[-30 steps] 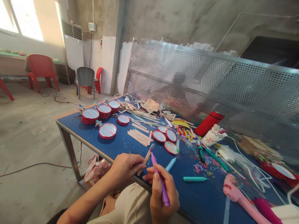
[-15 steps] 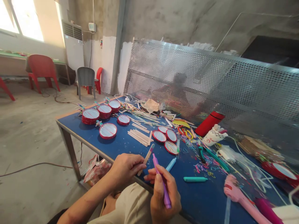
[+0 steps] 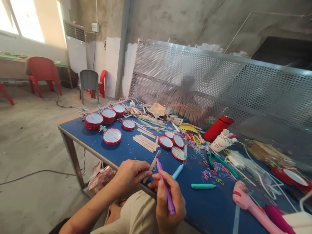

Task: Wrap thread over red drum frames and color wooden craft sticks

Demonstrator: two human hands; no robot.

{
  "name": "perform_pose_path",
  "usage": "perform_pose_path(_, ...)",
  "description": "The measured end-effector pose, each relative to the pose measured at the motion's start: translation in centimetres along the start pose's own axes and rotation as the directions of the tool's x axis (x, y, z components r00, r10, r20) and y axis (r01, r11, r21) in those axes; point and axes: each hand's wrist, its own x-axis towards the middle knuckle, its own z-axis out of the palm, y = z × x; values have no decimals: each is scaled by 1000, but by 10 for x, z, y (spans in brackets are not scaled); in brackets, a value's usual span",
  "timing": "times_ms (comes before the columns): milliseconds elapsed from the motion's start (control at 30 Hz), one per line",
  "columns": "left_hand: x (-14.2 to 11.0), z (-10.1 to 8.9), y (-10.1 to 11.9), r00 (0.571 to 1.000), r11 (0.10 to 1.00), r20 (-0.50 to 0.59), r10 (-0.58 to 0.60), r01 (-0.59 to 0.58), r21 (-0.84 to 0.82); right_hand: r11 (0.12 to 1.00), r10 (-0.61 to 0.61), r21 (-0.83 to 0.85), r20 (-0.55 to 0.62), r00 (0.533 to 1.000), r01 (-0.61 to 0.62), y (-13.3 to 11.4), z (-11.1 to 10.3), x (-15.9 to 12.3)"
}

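Note:
Pinched in my left hand (image 3: 134, 174) is a wooden craft stick (image 3: 154, 162), tilted up, its upper end coloured teal and purple. My right hand (image 3: 169, 198) grips a purple marker (image 3: 166, 191), and the marker's tip meets the coloured end of the stick. On the table just past my right hand lie a light blue marker (image 3: 177, 171) and a teal marker (image 3: 203, 186). Plain craft sticks (image 3: 145, 142) lie in a row beyond my hands. Small red-rimmed discs (image 3: 178, 153) sit to their right.
Stacked red-rimmed discs with sticks attached (image 3: 94, 121) stand at the table's left. A red bottle (image 3: 218, 128), a paper cup of markers (image 3: 223, 141), teal-handled pliers (image 3: 225, 165), loose rubber bands and a pink glue gun (image 3: 243, 196) occupy the right. A perforated metal panel (image 3: 207, 78) rises behind.
My right hand has shifted slightly left and up, bringing the purple marker's tip from beside the stick onto its coloured end. My left hand has stayed almost still.

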Motion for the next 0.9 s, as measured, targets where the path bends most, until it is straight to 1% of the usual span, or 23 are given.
perform_pose_path(233,0,-1,2,1000,1000,7,-1,1,0,1000,-16,-19,13,1000,16,0,-1,0)
perform_pose_path(400,0,0,1,1000,1000,7,-1,1,-4,1000,-14,-1,-11,1000,14,1,0,0)
perform_pose_path(500,0,-1,0,1000,1000,8,3,-3,8,1000,-25,-11,0,1000,25,1,0,0)
perform_pose_path(733,0,-2,2,1000,1000,-7,9,-9,-6,1000,-9,-14,5,1000,9,-1,-2,0)
perform_pose_path(833,0,-1,2,1000,1000,-7,10,-10,-7,1000,12,-6,-11,1000,-12,-1,-1,0)
perform_pose_path(900,0,-1,1,1000,1000,-4,6,-6,-10,1000,25,1,-44,999,-25,-2,1,0)
